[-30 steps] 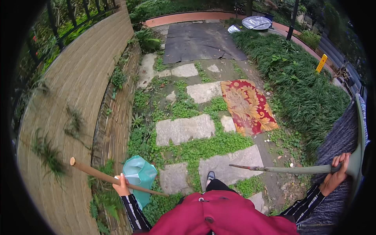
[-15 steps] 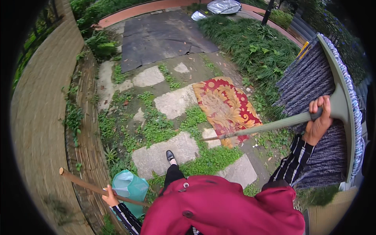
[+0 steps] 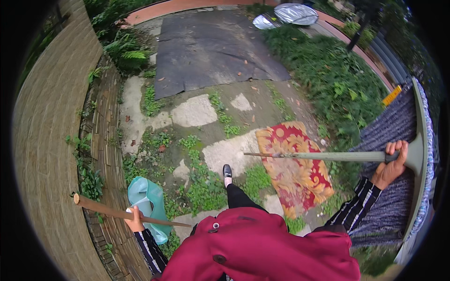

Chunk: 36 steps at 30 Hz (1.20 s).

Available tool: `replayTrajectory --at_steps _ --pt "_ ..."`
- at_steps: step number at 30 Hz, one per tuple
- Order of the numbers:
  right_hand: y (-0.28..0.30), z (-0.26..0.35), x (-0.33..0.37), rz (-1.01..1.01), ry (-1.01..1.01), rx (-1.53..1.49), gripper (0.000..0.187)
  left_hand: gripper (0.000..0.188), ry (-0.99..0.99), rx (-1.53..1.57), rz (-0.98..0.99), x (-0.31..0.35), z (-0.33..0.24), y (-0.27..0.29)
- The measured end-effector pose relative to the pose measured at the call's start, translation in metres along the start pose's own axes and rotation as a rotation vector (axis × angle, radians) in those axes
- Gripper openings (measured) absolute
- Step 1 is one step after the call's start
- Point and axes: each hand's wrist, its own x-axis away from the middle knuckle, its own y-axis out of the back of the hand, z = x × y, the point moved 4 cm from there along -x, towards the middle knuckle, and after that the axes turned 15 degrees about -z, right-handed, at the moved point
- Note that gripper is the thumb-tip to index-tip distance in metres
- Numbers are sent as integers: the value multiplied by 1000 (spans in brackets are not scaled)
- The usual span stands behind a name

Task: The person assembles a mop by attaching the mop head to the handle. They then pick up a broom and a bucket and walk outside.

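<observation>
Closed around a bare wooden stick (image 3: 101, 206), my left hand (image 3: 135, 220) is out at the lower left. Right beside it hangs a teal plastic bag (image 3: 158, 201), its mouth gaping; whether the same fingers hold it I cannot tell. At the right, my right hand (image 3: 391, 166) grips a wide flat mop (image 3: 389, 122) where its grey-green handle (image 3: 333, 156) meets the head. Blue-grey yarn hangs from the long frame. The handle points left across my front and ends in a thin, brownish tip.
A red and gold patterned mat (image 3: 295, 178) lies over the path ahead, beside stone slabs (image 3: 194, 111) with weeds between. Farther off is a dark ground sheet (image 3: 211, 51). A low stone-faced wall (image 3: 51, 122) runs along the left, and grassy plants (image 3: 323, 70) border the right.
I have stepped forward along the slabs. The mop has swung lower and farther right, its handle now nearly level. The stick and bag stay in about the same place beside me.
</observation>
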Motion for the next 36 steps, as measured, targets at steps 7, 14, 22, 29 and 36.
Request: replayTrajectory --at_steps 7,14,22,29,36 --pt "-137 -212 -17 23 5 -6 15 32 -28 65 -117 -144 2 -164" --pt "-323 -370 -51 21 -59 -49 15 31 -7 -38 -65 -280 -6 -324" --pt "-516 -560 -39 2 -4 20 13 34 71 -66 32 -472 62 -543" --pt "-677 -678 -32 -41 13 110 12 27 217 -141 150 -618 102 -687" --pt "-815 -824 -39 -55 34 130 13 28 202 -32 99 -799 99 -825"
